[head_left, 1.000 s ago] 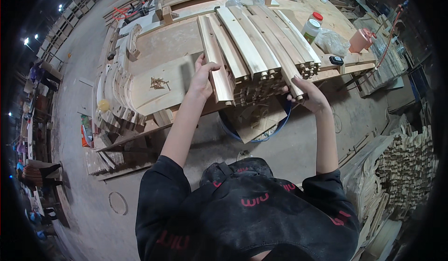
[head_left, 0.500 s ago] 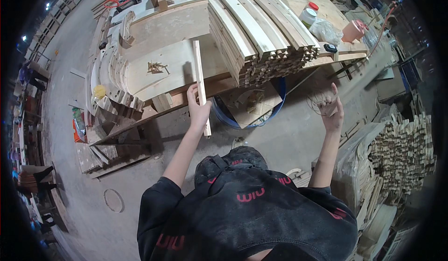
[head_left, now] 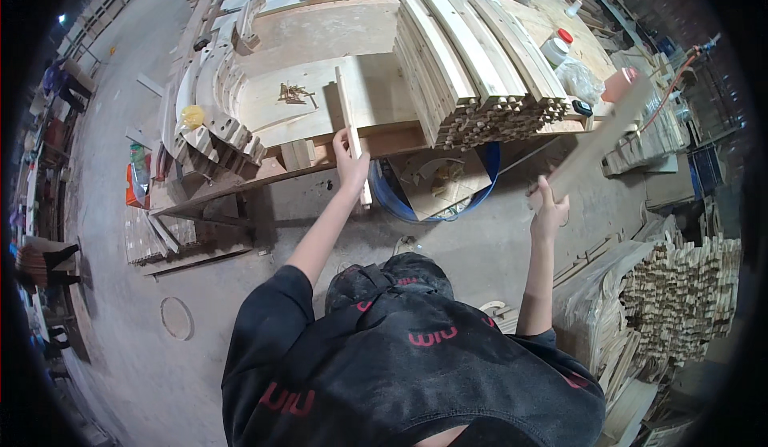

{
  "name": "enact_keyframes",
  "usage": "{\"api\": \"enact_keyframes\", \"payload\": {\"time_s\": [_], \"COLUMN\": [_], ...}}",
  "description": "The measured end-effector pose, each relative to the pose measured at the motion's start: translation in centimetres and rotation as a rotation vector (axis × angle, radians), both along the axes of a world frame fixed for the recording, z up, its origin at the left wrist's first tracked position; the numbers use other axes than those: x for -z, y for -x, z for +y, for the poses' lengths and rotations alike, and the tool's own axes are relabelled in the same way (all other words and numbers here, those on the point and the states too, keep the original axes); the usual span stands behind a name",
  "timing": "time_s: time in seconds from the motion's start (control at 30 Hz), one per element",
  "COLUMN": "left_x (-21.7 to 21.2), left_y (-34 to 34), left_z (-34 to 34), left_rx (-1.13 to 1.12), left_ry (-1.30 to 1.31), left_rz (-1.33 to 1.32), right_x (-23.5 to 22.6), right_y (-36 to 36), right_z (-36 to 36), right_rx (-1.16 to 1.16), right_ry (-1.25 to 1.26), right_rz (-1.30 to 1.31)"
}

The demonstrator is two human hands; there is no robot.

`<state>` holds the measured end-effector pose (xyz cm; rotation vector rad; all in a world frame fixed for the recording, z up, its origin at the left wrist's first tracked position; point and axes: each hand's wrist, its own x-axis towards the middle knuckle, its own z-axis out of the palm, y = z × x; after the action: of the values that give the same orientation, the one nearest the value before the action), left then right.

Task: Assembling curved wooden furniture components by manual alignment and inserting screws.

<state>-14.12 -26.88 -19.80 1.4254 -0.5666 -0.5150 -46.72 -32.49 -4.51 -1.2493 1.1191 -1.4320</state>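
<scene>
My left hand (head_left: 350, 161) is closed around a narrow wooden slat (head_left: 350, 115), which stands out past the bench's front edge, its lower end over the floor. Off to the right, my right hand (head_left: 547, 211) grips the near end of another pale wooden slat (head_left: 602, 137), blurred by motion and slanting up to the right. Some of that hand's fingers are hidden. Between the hands, a large stack of curved wooden slats (head_left: 456, 55) rests on the workbench (head_left: 320, 35). A small pile of brown screws or dowels (head_left: 296, 93) lies left of the stack.
Under the bench edge stands a blue tub (head_left: 392, 207) with board scraps. Curved wooden parts (head_left: 216, 99) line the bench's left side. White jars (head_left: 555, 49), a pink container (head_left: 618, 85) and a red hose (head_left: 672, 87) are at right. A wood pile (head_left: 680, 299) stands lower right.
The view has shifted, so the bench appears farther right. My right hand has moved left and turned, its slat swinging with it. My left hand still holds its slat at the bench edge.
</scene>
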Motion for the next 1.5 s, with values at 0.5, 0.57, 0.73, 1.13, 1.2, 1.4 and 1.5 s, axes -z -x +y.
{"api": "enact_keyframes", "payload": {"time_s": [0.5, 0.57, 0.73, 1.13, 1.2, 1.4, 1.5], "left_x": [3.0, 1.8, -0.7, -2.1, -2.4, -0.9, -0.3], "left_y": [-4.6, -4.0, -1.3, -1.9, -2.0, -1.8, -0.7], "left_z": [-4.7, -4.5, 1.2, 0.4, -0.3, 2.9, 5.9], "left_rx": [-0.001, 0.036, 0.159, 0.227, 0.237, 0.13, 0.18], "left_ry": [-0.196, -0.169, -0.219, -0.254, -0.297, -0.202, -0.37], "left_rz": [0.295, 0.329, 0.513, 0.37, 0.357, 0.588, 0.546], "right_x": [11.5, 15.7, 15.4, 15.9, 16.3, 2.1, -7.4], "right_y": [-20.8, -21.5, -22.8, -25.2, -25.3, -20.2, -14.5], "right_z": [0.3, -1.3, -1.1, -4.4, -4.8, -2.8, -5.3], "right_rx": [-0.9, -0.876, -0.882, -0.954, -0.948, -0.965, -0.913], "right_ry": [-0.199, -0.161, -0.022, -0.259, -0.214, 0.295, 0.406], "right_rz": [0.246, 0.366, 0.408, 0.194, 0.127, 0.444, 0.283]}}
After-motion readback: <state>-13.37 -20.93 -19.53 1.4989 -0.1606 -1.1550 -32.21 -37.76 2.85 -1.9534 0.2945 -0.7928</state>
